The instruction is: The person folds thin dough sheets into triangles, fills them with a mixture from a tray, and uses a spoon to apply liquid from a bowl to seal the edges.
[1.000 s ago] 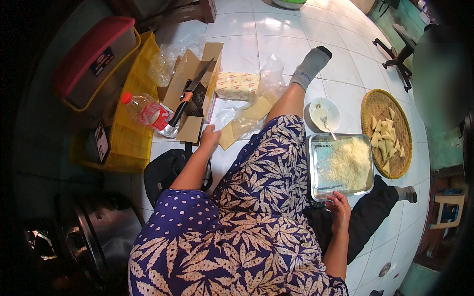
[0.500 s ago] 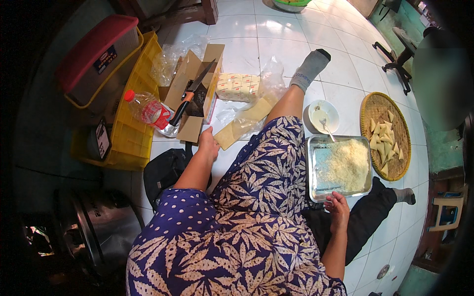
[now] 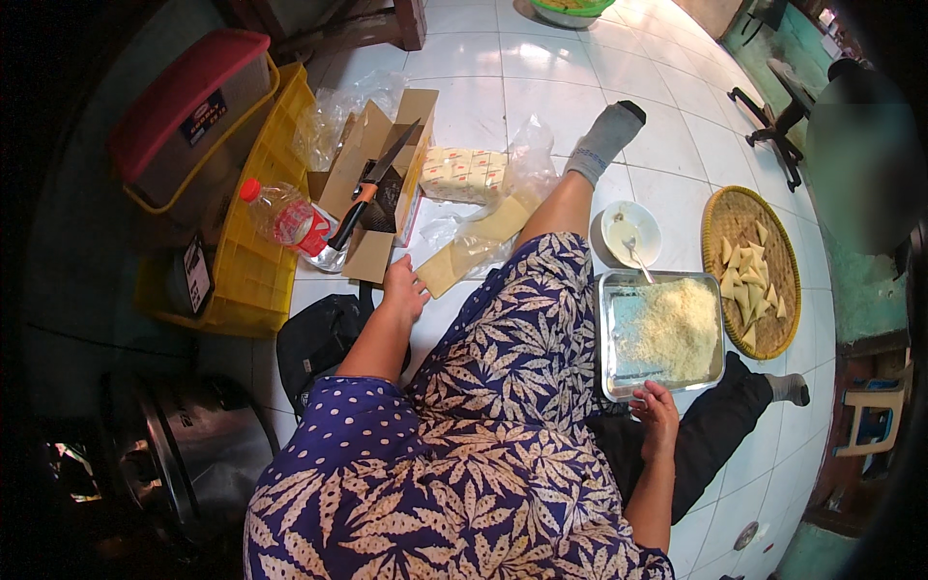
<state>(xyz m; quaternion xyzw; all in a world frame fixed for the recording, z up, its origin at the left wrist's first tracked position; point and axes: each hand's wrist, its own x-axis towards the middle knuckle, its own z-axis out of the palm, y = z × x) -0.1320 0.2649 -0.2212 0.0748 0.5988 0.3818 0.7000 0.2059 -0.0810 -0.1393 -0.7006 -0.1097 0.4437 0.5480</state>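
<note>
On the white-tiled floor (image 3: 551, 95) in the head view, flat, pale-yellow rectangular sheets (image 3: 441, 274) lie partly within a clear plastic bag (image 3: 530, 153). Left hand (image 3: 405, 288): just beside them, fingers loosely parted, holding nothing. Right hand (image 3: 658, 419): half-curled, empty, by the silver rectangular metal tray (image 3: 621, 324) of pale-yellow crumbs (image 3: 682, 331).

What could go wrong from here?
Knife lies across the open cardboard box, near the left hand; a bump might dislodge it.

Spoon leans out of the white bowl toward the metal tray; shifting either could tip it.

Right hand sits by the tray's near edge; a knock might spill the yellow crumbs.
</note>
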